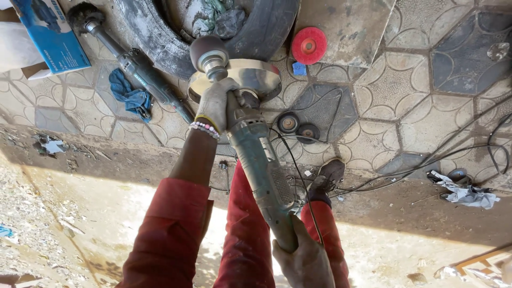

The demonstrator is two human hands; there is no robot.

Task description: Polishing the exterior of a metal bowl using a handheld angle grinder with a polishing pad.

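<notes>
I hold a dusty green angle grinder (260,160) out in front of me, its round metal guard (250,74) pointing away. My left hand (213,104), in a grimy glove with a bead bracelet at the wrist, grips the head of the grinder just behind the guard. A dome-shaped brown attachment (208,52) sits on the spindle above that hand. My right hand (304,261) is wrapped around the rear end of the grinder's body. Its black cable (298,170) trails down past my red trouser legs.
A worn tyre (160,37) lies ahead on patterned paving. A second long grinder with a wire brush (133,64) rests by a blue rag (130,98). A red flap disc (309,45), two dark discs (297,125), a blue box (50,34) and loose cables (426,160) lie around.
</notes>
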